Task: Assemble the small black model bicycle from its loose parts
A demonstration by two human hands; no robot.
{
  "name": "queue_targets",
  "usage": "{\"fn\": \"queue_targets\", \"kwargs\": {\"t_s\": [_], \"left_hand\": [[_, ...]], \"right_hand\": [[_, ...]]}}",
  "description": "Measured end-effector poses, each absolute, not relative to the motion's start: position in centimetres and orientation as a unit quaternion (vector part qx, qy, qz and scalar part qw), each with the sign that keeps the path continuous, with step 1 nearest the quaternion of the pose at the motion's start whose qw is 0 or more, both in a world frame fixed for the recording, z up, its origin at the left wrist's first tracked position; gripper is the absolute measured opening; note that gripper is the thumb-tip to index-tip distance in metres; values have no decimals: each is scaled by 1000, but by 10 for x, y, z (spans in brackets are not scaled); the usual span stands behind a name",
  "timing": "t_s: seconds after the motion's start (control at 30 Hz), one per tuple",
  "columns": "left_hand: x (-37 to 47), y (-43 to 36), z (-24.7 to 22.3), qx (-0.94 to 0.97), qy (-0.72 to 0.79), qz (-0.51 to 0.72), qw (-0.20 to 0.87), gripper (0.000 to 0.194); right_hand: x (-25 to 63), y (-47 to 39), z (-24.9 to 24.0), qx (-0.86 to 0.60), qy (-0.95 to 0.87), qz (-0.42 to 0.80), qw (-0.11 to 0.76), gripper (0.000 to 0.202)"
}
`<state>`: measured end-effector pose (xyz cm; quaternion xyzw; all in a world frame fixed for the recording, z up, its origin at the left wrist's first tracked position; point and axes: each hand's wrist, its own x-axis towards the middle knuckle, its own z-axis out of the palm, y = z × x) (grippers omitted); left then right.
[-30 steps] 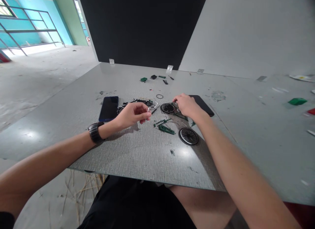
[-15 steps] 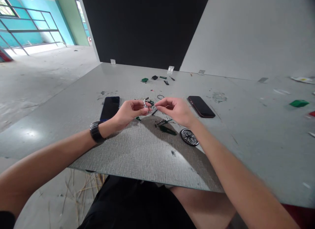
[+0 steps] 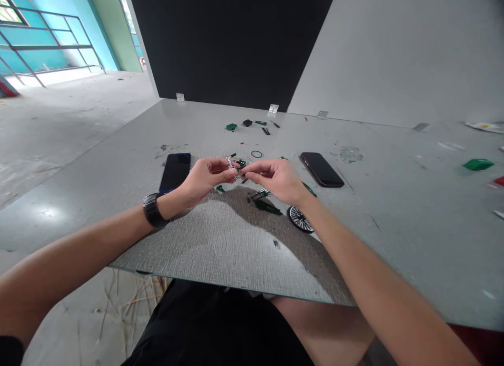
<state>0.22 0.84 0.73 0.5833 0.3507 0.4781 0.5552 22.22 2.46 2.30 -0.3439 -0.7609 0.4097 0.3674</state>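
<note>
My left hand (image 3: 207, 181) is closed in a pinch on a small curved silver part (image 3: 230, 163), held just above the table. My right hand (image 3: 277, 178) meets it from the right, thumb and forefinger pressed together against the part's right end. Whatever tiny piece sits between those right fingertips is too small to make out. Below and behind the hands lie small black and green pieces, partly hidden. A toy bicycle wheel (image 3: 300, 219) with a black tyre and white spokes lies by my right forearm, which covers its edge. Near it is a dark green piece (image 3: 268, 206).
One phone (image 3: 176, 170) lies left of my hands, another phone (image 3: 322, 170) to the right. Beyond are a thin black ring (image 3: 256, 154), a green piece (image 3: 231, 127) and a black piece (image 3: 247, 123). Another green piece (image 3: 478, 164) lies far right. A black panel (image 3: 236, 45) stands behind the table.
My right hand has shifted slightly left, bringing its fingertips closer to my left fingers at the silver part. My left hand stays nearly in place, still gripping the part.
</note>
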Motion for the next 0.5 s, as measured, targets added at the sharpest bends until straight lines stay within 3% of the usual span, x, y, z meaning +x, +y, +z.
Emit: {"fn": "queue_targets", "kwargs": {"t_s": [0.5], "left_hand": [[2,6,8,599,345,476,544,23]], "right_hand": [[224,28,15,-321,-705,531,343,25]]}}
